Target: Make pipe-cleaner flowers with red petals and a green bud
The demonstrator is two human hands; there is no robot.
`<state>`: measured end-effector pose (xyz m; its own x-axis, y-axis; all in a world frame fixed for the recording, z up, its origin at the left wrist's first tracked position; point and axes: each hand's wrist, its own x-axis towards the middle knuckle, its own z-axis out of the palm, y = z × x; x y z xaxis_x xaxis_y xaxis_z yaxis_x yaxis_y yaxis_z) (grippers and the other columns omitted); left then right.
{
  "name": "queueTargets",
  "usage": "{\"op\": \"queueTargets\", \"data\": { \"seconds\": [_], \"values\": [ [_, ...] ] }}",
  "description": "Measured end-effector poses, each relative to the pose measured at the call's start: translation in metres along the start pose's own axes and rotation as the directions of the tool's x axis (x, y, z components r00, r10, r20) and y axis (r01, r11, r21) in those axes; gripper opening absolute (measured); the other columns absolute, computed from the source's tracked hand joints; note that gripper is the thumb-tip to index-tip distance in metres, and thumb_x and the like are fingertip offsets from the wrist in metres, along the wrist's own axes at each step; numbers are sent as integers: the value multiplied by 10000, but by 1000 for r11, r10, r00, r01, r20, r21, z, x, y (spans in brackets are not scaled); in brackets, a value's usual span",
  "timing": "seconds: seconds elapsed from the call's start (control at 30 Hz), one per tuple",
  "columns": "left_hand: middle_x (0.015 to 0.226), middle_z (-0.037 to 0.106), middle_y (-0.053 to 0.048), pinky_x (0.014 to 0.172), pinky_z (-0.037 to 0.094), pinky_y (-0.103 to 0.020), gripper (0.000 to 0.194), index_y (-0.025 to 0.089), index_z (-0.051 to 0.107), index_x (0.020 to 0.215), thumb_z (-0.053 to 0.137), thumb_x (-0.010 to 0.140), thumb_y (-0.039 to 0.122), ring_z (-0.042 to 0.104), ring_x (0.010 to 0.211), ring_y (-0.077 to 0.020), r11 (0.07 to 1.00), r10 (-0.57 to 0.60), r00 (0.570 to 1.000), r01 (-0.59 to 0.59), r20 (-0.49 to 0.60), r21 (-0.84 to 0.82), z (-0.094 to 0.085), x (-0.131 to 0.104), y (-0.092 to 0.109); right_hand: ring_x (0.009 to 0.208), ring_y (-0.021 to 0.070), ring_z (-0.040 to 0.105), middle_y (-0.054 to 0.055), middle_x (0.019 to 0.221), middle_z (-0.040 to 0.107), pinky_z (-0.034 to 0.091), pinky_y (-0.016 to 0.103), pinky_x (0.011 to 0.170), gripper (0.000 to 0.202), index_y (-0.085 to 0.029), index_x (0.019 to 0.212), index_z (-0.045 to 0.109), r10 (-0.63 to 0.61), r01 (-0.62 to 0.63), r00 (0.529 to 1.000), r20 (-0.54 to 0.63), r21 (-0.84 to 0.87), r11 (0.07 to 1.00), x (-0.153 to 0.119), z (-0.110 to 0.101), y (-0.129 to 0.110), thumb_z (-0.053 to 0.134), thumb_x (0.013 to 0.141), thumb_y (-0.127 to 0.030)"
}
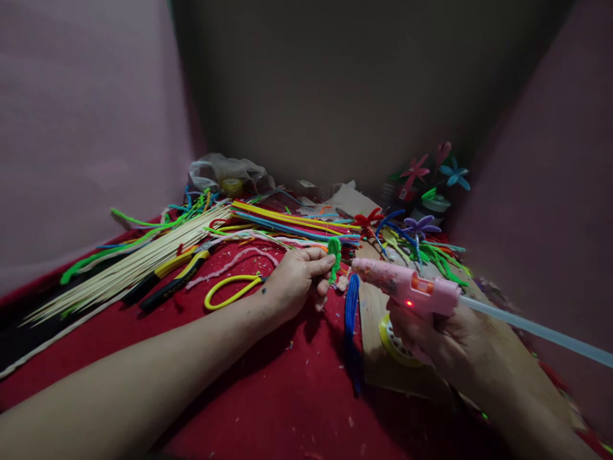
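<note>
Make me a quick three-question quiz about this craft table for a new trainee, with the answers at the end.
1. What is the left hand pinching?
2. True or false: the light on the pink glue gun in the right hand is off.
3. Fill the gap: the black-and-yellow pliers lie beside a bundle of thin, pale ____.

Key: 1. A green fuzzy piece. 2. False; it glows red. 3. Sticks.

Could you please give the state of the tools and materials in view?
Pink plastic glue gun: red light on, in right hand
Long translucent glue stick: protruding from gun's rear
Green fuzzy strip: pinched in left hand
Black-and-yellow pliers: lying, handles apart
Thin pale wooden sticks: lying together
Blue fuzzy stems: bunched
</note>
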<state>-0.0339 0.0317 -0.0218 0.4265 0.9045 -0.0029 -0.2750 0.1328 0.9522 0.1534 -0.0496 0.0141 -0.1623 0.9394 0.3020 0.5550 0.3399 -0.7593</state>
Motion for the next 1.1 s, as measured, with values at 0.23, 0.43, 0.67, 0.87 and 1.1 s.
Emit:
{"op": "queueTargets", "data": {
  "seconds": [0.23, 0.43, 0.67, 0.87, 1.1],
  "values": [
    [395, 467, 66, 274, 349, -177, 263, 175, 446, 589, 538, 820, 259, 374, 255, -59, 1000, -18, 1000, 18, 0, 14, 1, -2, 0, 390, 104, 407, -3, 483, 473, 346, 215, 326, 235, -181, 708, 639, 125, -120, 992, -25, 144, 982, -5, 2, 10, 545, 753, -392],
    [404, 470, 68, 281, 342, -171, 248, 177, 449, 606, 540, 819, 266, 368, 260, -53, 999, -30, 1000, 30, -3, 19, 2, -4, 1, 406, 101, 430, 8, 509, 504, 359, 207, 334, 238, -176, 626, 593, 142, -140, 990, -10, 133, 981, -4, 0, 10, 549, 735, -382],
    [400, 468, 64, 285, 336, -184, 256, 181, 450, 597, 528, 826, 264, 372, 255, -56, 999, -36, 999, 37, -10, 23, 2, -3, 1, 413, 92, 427, 7, 515, 515, 371, 198, 349, 265, -166, 647, 631, 143, -144, 989, 34, 39, 989, -5, -5, 2, 528, 794, -361],
    [408, 472, 68, 280, 345, -177, 238, 175, 460, 617, 548, 815, 274, 379, 262, -57, 1000, -16, 1000, 16, 12, 6, 1, -2, 0, 397, 91, 416, -4, 514, 508, 353, 187, 332, 237, -172, 866, 691, 37, -28, 993, 111, -80, 996, 0, -11, -6, 497, 814, -298],
    [395, 469, 68, 273, 353, -184, 223, 171, 472, 632, 524, 829, 259, 375, 258, -64, 1000, -14, 1000, 14, 7, 10, 1, -2, 1, 354, 111, 375, -26, 469, 465, 350, 229, 358, 429, -207, 1239, 550, -83, 90, 994, 69, -103, 991, 2, -5, -8, 450, 828, -275]
  ]
}}
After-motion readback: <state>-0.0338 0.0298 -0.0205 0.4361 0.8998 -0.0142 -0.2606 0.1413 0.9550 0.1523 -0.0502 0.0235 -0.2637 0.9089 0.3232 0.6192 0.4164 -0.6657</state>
